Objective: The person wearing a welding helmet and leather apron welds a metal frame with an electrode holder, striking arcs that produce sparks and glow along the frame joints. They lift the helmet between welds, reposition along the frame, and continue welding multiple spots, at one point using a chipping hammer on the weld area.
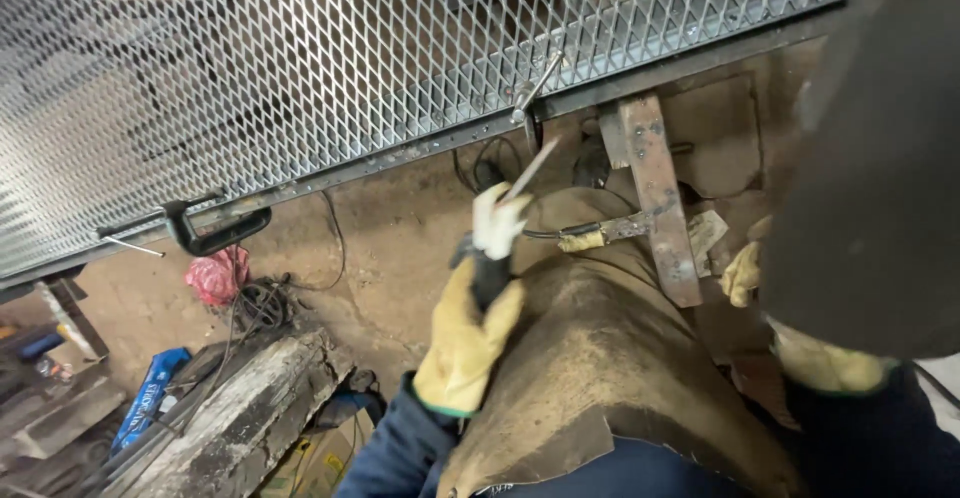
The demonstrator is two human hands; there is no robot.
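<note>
My left hand, in a yellow leather glove, is shut on a dark electrode holder with a white-wrapped head. A thin welding rod sticks up from it toward the steel frame edge of a large expanded-metal mesh panel. The rod tip is just below a clamp on that frame. My right hand, also gloved in yellow, is mostly hidden behind a dark shield that it grips at the right. A brown leather apron covers my knee between the hands.
A rusty flat steel bar leans under the frame. A black C-clamp grips the frame at left. On the dirt floor lie a red rag, coiled cables, a worn wooden beam and a blue box.
</note>
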